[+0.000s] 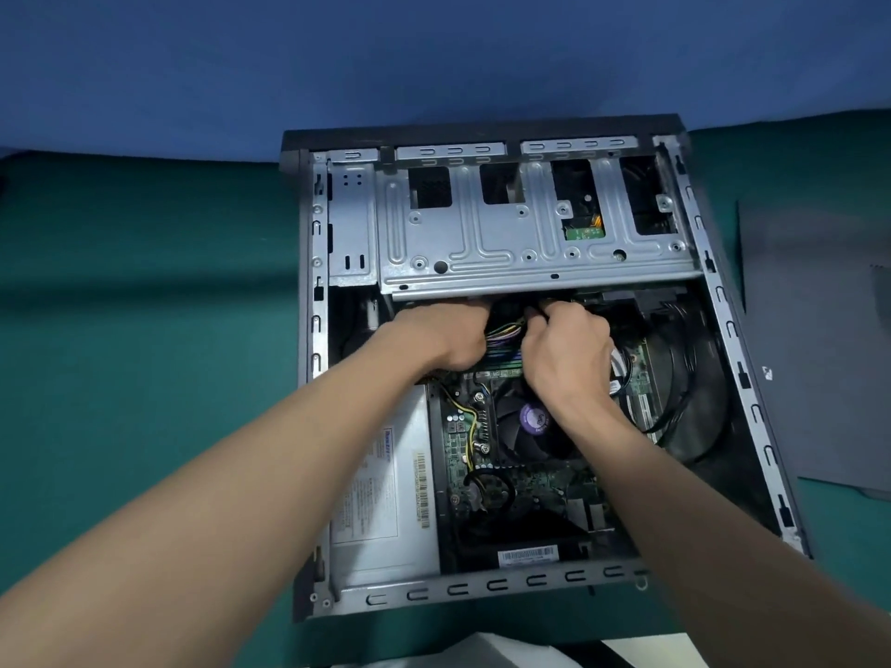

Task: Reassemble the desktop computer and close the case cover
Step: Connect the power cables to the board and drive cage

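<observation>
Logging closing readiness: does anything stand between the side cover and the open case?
Yes. The left hand and right hand reach inside the case under the drive cage; the cover lies apart at right.

From here I see the open grey metal desktop computer case (733, 339) lying flat, its ribbed silver metal drive cage (487, 233) at the far end. At the cage's near edge the left hand (448, 337) reaches under it, fingers hidden. Just beside it, the right hand (571, 351) pinches a small black connector (533, 313). A bundle of coloured wires (504, 332) shows between the two hands. Right of the cage, outside the case, lies the flat dark grey case cover (819, 354).
</observation>
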`<state>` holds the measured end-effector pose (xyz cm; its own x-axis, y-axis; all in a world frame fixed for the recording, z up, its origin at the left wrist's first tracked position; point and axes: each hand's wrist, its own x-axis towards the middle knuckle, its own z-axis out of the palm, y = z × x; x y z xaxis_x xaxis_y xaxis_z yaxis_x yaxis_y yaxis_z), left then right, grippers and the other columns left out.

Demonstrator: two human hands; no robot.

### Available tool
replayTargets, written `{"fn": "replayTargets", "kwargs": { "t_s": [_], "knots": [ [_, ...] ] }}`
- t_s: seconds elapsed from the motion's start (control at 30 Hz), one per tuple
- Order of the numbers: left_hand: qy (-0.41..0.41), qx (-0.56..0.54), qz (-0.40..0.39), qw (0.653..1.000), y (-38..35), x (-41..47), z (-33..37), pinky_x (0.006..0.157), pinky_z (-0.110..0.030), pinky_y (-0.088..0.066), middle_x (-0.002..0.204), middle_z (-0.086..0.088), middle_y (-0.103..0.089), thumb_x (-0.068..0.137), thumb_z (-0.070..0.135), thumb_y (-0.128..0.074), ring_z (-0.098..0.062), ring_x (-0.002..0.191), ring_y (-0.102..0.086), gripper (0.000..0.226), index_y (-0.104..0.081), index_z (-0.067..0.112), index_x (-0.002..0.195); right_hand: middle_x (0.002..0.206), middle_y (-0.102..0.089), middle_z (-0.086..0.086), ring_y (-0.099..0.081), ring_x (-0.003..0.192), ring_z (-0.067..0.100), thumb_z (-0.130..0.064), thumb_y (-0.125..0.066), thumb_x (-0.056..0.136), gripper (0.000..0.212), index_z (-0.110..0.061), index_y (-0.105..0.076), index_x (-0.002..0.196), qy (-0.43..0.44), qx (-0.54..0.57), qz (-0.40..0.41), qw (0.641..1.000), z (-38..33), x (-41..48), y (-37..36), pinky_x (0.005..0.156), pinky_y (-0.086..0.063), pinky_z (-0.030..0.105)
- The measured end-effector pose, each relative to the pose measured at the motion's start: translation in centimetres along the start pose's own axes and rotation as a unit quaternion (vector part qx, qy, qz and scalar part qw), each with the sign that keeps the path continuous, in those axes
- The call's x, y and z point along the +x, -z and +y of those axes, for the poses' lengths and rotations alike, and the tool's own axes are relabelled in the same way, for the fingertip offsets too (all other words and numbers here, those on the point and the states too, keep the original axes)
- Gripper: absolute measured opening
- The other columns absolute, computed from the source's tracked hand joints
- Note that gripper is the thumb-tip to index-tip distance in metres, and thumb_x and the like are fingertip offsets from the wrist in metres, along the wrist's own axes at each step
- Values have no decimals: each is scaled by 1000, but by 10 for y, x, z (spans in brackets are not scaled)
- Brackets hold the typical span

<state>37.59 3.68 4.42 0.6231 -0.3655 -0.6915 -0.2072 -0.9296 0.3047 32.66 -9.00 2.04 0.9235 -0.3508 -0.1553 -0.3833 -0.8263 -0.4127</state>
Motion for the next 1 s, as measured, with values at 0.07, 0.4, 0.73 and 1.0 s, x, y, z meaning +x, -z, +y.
{"fn": "replayTargets", "kwargs": {
  "t_s": [0.07, 0.4, 0.73, 1.0],
  "knots": [
    [19, 33, 1, 999, -7, -4, -7, 96, -42, -44, 137, -9, -53, 90, 14, -42, -31, 122, -53, 46, -46, 21, 135, 88, -65, 22, -59, 83, 43, -23, -46, 97, 28, -4, -66, 88, 30, -5, -20, 999, -5, -1, 1, 65, -34, 32],
    [-12, -58, -49, 997, -10, -7, -18, 101, -33, -39, 144, -9, -47, 89, -1, -39, -30, 128, -47, 59, -43, 21, 144, 94, -68, 19, -63, 89, 41, -26, -55, 88, 23, -10, -69, 95, 185, -228, -90, 952, -41, 7, -3, 65, -33, 31],
    [-12, -56, -78, 995, -14, 0, -21, 112, -50, -31, 162, -9, -6, 89, 4, -41, -37, 141, -28, 64, -27, 10, 151, 112, -66, 20, -60, 107, 38, -24, -56, 85, 31, -3, -68, 104, -60, -184, -82, 978, -41, 23, -12, 79, -43, 31],
    [-27, -51, -88, 995, -14, 1, -23, 109, -50, -34, 155, -7, -26, 88, 4, -42, -35, 134, -37, 59, -34, 10, 146, 117, -64, 18, -57, 110, 40, -20, -51, 87, 29, -8, -65, 110, -69, -224, -88, 968, -41, 30, -17, 76, -38, 32]
  ]
}}
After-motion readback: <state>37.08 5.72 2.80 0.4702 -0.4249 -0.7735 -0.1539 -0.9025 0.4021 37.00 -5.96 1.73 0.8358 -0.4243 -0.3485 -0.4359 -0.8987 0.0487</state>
